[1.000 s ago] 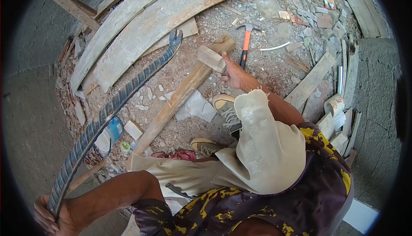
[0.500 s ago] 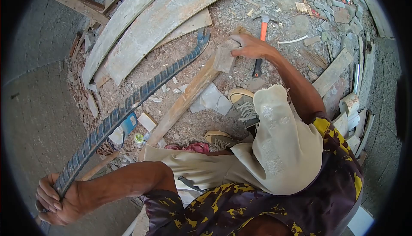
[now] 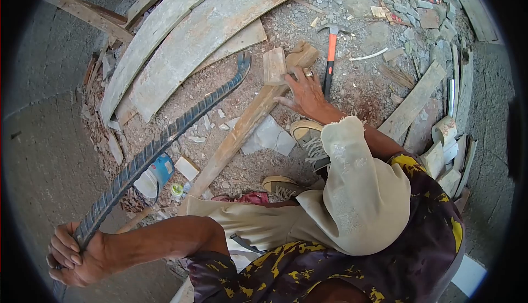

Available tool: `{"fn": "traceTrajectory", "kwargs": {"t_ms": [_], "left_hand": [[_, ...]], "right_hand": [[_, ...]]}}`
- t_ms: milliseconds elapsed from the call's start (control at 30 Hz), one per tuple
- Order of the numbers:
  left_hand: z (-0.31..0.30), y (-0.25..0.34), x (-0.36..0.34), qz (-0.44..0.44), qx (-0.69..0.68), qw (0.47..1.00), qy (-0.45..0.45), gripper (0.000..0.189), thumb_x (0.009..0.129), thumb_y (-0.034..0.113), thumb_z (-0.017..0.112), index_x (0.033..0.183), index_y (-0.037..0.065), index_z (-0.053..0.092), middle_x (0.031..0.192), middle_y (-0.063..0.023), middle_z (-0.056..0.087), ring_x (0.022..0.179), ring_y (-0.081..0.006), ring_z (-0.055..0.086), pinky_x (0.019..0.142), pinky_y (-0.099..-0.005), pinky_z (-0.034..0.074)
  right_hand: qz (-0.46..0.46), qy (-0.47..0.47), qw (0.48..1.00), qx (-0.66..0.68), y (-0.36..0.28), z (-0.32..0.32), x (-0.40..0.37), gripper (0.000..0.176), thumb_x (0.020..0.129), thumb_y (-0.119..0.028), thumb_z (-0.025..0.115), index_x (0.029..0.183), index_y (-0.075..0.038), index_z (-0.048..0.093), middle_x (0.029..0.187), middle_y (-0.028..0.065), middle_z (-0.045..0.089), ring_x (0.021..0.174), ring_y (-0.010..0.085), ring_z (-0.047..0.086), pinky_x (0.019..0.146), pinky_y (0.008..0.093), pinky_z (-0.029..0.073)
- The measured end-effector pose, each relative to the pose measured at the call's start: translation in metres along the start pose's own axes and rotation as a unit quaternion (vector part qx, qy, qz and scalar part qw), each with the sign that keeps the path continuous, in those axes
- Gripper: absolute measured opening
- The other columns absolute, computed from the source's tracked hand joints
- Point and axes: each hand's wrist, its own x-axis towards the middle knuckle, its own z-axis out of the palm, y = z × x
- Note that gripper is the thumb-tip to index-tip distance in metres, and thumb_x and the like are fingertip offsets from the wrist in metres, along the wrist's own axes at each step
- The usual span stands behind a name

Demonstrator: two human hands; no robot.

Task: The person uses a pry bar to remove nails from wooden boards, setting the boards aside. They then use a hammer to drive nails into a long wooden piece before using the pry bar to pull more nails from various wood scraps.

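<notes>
My left hand (image 3: 77,252) is wrapped around the lower end of a long ribbed steel pry bar (image 3: 151,154). The bar slants up across the view to a bent, flattened tip, which is nearest to the wood. A small wooden block (image 3: 274,66) rests on a long wooden post (image 3: 234,132) near its far end. My right hand (image 3: 303,91) is beside the block, fingers spread, fingertips right at its lower corner and over the post. Just right of that hand lies a claw hammer (image 3: 330,55) with an orange and black handle.
Long curved boards (image 3: 192,33) lie at the upper left. Rubble and wood scraps (image 3: 412,118) cover the right side. A blue-and-white container (image 3: 157,175) stands left of the post. My shoes (image 3: 308,138) are close to the post, by a flat pale piece (image 3: 269,136).
My right hand has let go of the wooden block and drawn back toward me. The block now sits farther left on the post. The bar's tip has shifted left and slightly down.
</notes>
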Motion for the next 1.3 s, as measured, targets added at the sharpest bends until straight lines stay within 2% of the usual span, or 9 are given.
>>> {"fn": "traceTrajectory", "kwargs": {"t_ms": [300, 467, 567, 733, 800, 900, 1033, 1167, 1300], "left_hand": [[0.006, -0.045, 0.006, -0.040, -0.041, 0.998, -0.030, 0.018, 0.084, 0.017, 0.051, 0.068, 0.009, 0.046, 0.047, 0.0025, 0.036, 0.036, -0.0087, 0.035, 0.040, -0.0234, 0.030], [0.007, -0.076, 0.021, -0.068, -0.059, 0.993, -0.077, 0.017, 0.084, 0.014, 0.049, 0.068, 0.009, 0.045, 0.048, 0.0031, 0.035, 0.036, -0.0084, 0.035, 0.040, -0.0233, 0.030], [0.008, -0.101, 0.032, -0.102, -0.095, 0.977, -0.162, 0.017, 0.085, 0.017, 0.054, 0.074, 0.007, 0.046, 0.056, 0.0005, 0.040, 0.043, -0.0087, 0.039, 0.045, -0.0242, 0.033], [0.049, -0.149, 0.027, -0.182, -0.151, 0.952, -0.196, 0.017, 0.080, 0.011, 0.054, 0.068, 0.010, 0.042, 0.057, 0.0009, 0.036, 0.044, -0.0089, 0.037, 0.046, -0.0249, 0.032], [0.066, -0.171, 0.023, -0.152, -0.093, 0.962, -0.204, 0.016, 0.080, 0.014, 0.056, 0.071, 0.009, 0.044, 0.059, 0.0003, 0.037, 0.046, -0.0097, 0.038, 0.048, -0.0260, 0.033], [0.073, -0.222, 0.042, -0.212, -0.193, 0.914, -0.288, 0.013, 0.084, 0.016, 0.053, 0.078, 0.006, 0.047, 0.068, -0.0024, 0.041, 0.057, -0.0133, 0.043, 0.055, -0.0301, 0.036], [0.122, -0.258, 0.032, -0.236, -0.186, 0.914, -0.271, 0.011, 0.084, 0.013, 0.048, 0.076, 0.006, 0.044, 0.066, -0.0032, 0.039, 0.056, -0.0144, 0.041, 0.052, -0.0285, 0.033], [0.152, -0.290, 0.020, -0.213, -0.148, 0.913, -0.314, 0.035, 0.090, 0.033, 0.053, 0.103, 0.000, 0.048, 0.067, -0.0029, 0.048, 0.053, -0.0111, 0.049, 0.047, -0.0242, 0.041], [0.190, -0.288, -0.010, -0.199, -0.114, 0.920, -0.317, 0.038, 0.090, 0.034, 0.054, 0.105, 0.000, 0.050, 0.066, -0.0015, 0.047, 0.051, -0.0094, 0.047, 0.044, -0.0229, 0.040]], "right_hand": [[0.115, 0.039, 0.993, 0.004, -0.018, 0.015, 0.032, 0.055, 0.072, -0.043, 0.071, 0.105, -0.004, 0.052, 0.107, 0.0130, 0.050, 0.100, 0.0305, 0.052, 0.086, 0.0519, 0.037], [0.032, 0.215, 0.969, 0.118, -0.006, 0.011, 0.012, 0.044, 0.065, -0.017, 0.074, 0.101, -0.002, 0.053, 0.102, 0.0139, 0.052, 0.090, 0.0335, 0.057, 0.074, 0.0455, 0.048], [0.012, 0.234, 0.968, 0.086, 0.002, 0.012, 0.011, 0.040, 0.064, -0.011, 0.075, 0.097, -0.001, 0.055, 0.105, 0.0143, 0.052, 0.088, 0.0346, 0.058, 0.070, 0.0432, 0.051], [0.038, 0.218, 0.968, 0.114, -0.003, 0.009, 0.013, 0.038, 0.064, -0.012, 0.076, 0.096, -0.001, 0.059, 0.106, 0.0145, 0.052, 0.091, 0.0353, 0.058, 0.072, 0.0428, 0.051], [0.039, 0.217, 0.968, 0.123, -0.002, 0.008, 0.014, 0.038, 0.063, -0.011, 0.077, 0.095, -0.001, 0.060, 0.107, 0.0146, 0.052, 0.091, 0.0354, 0.058, 0.072, 0.0429, 0.051], [0.027, 0.219, 0.969, 0.113, -0.001, 0.007, 0.013, 0.036, 0.063, -0.011, 0.077, 0.093, -0.001, 0.061, 0.107, 0.0148, 0.052, 0.090, 0.0348, 0.058, 0.071, 0.0420, 0.051], [0.032, 0.204, 0.972, 0.110, -0.002, 0.003, 0.014, 0.032, 0.062, -0.010, 0.077, 0.089, -0.001, 0.062, 0.104, 0.0145, 0.052, 0.092, 0.0333, 0.056, 0.075, 0.0413, 0.049], [0.057, 0.188, 0.965, 0.172, -0.004, -0.002, 0.016, 0.031, 0.062, -0.009, 0.077, 0.088, -0.002, 0.061, 0.101, 0.0141, 0.051, 0.094, 0.0319, 0.054, 0.079, 0.0415, 0.046], [0.041, 0.192, 0.971, 0.135, 0.003, -0.001, 0.016, 0.031, 0.062, -0.009, 0.077, 0.087, -0.001, 0.061, 0.102, 0.0143, 0.051, 0.093, 0.0318, 0.054, 0.079, 0.0406, 0.047]]}}
